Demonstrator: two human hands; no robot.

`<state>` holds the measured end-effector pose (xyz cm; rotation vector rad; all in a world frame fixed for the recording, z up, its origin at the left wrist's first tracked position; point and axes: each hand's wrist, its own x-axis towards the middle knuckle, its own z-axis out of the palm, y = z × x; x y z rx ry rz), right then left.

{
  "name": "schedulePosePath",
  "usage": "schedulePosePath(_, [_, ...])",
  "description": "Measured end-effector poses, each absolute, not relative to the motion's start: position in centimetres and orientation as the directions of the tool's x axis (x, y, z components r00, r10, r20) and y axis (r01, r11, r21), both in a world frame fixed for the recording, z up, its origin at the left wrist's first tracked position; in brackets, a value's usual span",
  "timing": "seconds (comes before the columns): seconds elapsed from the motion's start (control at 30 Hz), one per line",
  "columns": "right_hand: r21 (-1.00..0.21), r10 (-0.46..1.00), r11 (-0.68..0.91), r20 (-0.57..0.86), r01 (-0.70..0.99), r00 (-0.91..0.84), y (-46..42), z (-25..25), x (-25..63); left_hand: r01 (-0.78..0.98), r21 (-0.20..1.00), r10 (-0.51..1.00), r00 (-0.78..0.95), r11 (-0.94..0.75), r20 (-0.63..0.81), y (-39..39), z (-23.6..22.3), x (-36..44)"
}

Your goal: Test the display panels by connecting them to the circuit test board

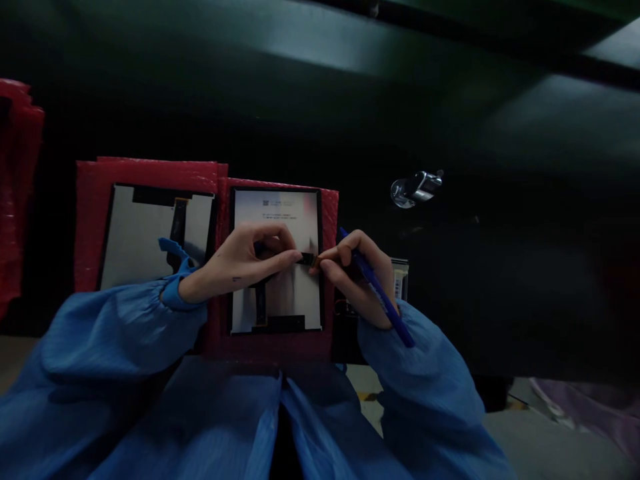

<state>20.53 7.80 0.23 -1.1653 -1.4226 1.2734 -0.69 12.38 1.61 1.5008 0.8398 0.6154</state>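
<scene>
A display panel (278, 220) lies face down on a red bubble-wrap sheet (329, 213) in front of me. My left hand (245, 261) is curled, its fingertips pinching a small dark flex connector (306, 259) over the panel's right side. My right hand (357, 273) meets it from the right, fingers closed around a blue pen (380, 293) that runs back along the wrist. Both arms are in blue sleeves.
A second panel (145, 233) on red bubble wrap (95, 200) lies to the left. More red wrap (17, 167) is at the far left. A shiny metal fitting (415, 188) sits to the right on the dark table (500, 267). A small labelled part (400, 280) lies behind my right hand.
</scene>
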Motion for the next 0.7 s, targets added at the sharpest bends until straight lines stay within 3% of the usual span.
schedulePosePath(0.7, [-0.992,0.980,0.055,0.032,0.117,-0.195,7.84,-0.34,20.20,0.180,0.982,0.788,0.613,-0.064,-0.061,12.26,1.69,-0.50])
